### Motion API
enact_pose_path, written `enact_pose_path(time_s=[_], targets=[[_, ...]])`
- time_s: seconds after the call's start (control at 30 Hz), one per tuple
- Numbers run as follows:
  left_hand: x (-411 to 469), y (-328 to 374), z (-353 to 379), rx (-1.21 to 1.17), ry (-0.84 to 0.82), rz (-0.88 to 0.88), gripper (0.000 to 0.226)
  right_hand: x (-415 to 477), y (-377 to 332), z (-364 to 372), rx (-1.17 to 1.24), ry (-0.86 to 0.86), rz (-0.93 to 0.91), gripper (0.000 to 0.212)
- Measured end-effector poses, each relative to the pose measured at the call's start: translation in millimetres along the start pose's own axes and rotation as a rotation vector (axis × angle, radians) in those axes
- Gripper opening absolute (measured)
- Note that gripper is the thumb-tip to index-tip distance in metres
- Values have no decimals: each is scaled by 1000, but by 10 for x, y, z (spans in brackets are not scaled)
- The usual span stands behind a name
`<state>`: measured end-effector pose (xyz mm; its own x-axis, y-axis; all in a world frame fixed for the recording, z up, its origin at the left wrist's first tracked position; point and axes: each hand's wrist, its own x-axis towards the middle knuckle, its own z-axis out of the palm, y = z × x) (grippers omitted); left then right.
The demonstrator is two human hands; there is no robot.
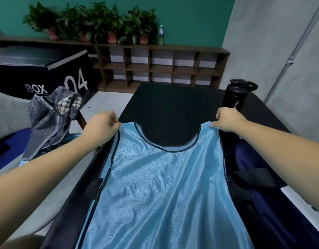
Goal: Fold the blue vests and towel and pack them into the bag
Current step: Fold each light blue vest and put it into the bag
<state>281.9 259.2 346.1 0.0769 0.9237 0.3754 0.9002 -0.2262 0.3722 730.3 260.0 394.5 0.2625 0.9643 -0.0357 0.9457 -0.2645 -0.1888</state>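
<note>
A light blue vest (162, 186) lies spread flat on the black table (171, 105), neckline away from the person. The left hand (99, 125) pinches its left shoulder strap and the right hand (227, 121) pinches the right one. A striped grey towel (49, 121) sits crumpled off to the left.

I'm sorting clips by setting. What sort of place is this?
Likely a gym or sports training room: a black padded box marked BOX 04 stands at the left, open cubby shelves line the green wall, and a black shaker bottle stands near the blue training vest.
</note>
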Motion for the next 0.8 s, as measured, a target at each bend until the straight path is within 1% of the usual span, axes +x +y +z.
enact_pose_path(time_s=[0.07, 0.13, 0.2, 0.23, 0.3, 0.37, 0.47, 0.53, 0.67, 0.73, 0.8], targets=[[-10, -43, 23, -30, -114, -94, 27, 15, 33, 52, 95, -104, 48, 28], [12, -89, 62, -38, -183, -189, 41, 55, 61, 118, 216, -178, 108, 25], [56, -109, 109, -29, -248, -257, 59, 66, 83, 156, 294, -205, 146, 23], [81, -111, 132, -30, -272, -292, 62, 60, 91, 151, 297, -201, 160, 22], [129, -96, 157, -66, -298, -366, 60, 50, 116, 130, 246, -175, 195, 24], [173, -74, 168, -108, -309, -419, 58, 61, 160, 138, 227, -192, 235, 28], [222, -72, 205, -223, -275, -480, 45, 110, 219, 198, 321, -245, 276, 22], [249, -89, 214, -309, -225, -519, 39, 145, 246, 228, 375, -239, 273, 16], [301, -76, 170, -353, -138, -522, 25, 199, 266, 236, 451, -222, 275, 9], [318, -78, 155, -365, -101, -519, 23, 184, 259, 243, 461, -263, 282, 12], [320, -108, 167, -380, -98, -530, 25, 166, 251, 256, 444, -271, 259, 14]])
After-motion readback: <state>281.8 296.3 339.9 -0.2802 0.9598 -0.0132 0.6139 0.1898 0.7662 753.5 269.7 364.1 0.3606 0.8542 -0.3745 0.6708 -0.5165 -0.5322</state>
